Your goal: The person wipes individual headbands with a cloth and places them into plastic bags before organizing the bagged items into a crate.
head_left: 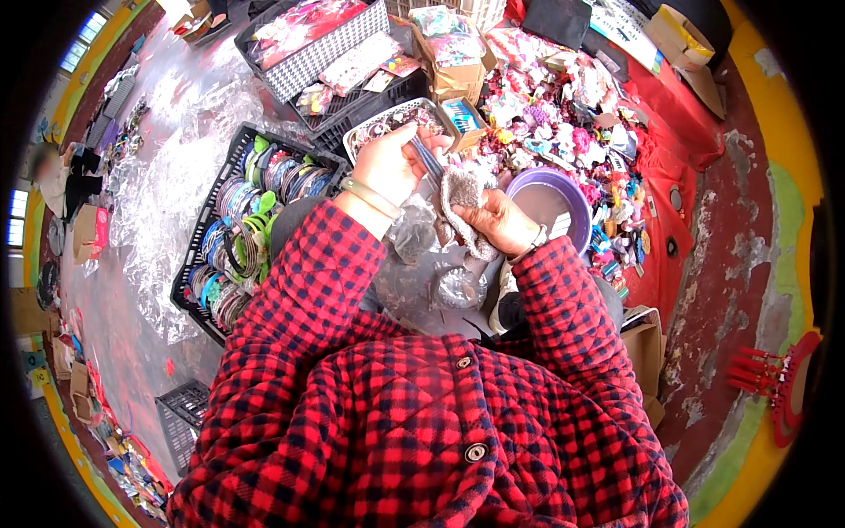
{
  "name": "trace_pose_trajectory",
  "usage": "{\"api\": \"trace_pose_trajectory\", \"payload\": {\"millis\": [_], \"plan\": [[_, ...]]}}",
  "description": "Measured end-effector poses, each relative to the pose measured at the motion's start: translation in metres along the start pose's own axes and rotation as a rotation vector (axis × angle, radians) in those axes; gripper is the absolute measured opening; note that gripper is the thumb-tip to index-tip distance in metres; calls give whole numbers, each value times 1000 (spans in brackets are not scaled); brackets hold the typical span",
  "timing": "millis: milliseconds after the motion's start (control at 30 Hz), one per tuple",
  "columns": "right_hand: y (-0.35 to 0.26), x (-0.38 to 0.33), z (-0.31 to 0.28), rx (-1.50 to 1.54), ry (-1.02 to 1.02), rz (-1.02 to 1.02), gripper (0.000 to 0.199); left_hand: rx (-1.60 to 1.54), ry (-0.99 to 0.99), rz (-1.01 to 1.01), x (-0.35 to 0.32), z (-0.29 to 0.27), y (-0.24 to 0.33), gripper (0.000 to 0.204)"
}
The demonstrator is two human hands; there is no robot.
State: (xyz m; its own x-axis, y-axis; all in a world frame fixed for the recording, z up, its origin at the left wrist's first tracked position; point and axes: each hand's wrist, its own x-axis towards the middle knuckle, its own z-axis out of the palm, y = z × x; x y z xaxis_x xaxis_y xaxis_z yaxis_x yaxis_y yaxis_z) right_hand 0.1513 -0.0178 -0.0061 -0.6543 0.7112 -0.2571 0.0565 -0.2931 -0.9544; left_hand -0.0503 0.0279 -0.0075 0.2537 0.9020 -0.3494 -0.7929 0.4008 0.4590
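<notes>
Across the floor (132,290) to the left spreads crumpled clear film (180,194); to the right, a heap of small colourful accessories (572,114) lies against red cloth (673,132). Clear bags (458,286) sit near the lap, below the hands. A black crate (209,207) holds rows of hoops (282,176), some bright green. The purple basin (583,211) looks greyish inside; I cannot tell whether that is liquid. Farther off, a grey lattice crate (330,55) carries packets (308,33), and a small carton (472,139) holds blue pieces (461,114). Between crate and basin, the left hand (396,165) pinches a thin dark band (429,163); the right hand (499,223), fingers curled, grips a greyish-brown cloth (461,189) beside the band.
</notes>
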Motion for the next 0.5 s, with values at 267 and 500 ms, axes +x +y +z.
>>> {"api": "trace_pose_trajectory", "payload": {"millis": [267,500], "plan": [[28,-5,-37,-120,161,-17,26,-146,74,329,0,-10,48,23],[4,-11,-46,212,160,-226,42,-172,39,266,1,-11,42,24]]}}
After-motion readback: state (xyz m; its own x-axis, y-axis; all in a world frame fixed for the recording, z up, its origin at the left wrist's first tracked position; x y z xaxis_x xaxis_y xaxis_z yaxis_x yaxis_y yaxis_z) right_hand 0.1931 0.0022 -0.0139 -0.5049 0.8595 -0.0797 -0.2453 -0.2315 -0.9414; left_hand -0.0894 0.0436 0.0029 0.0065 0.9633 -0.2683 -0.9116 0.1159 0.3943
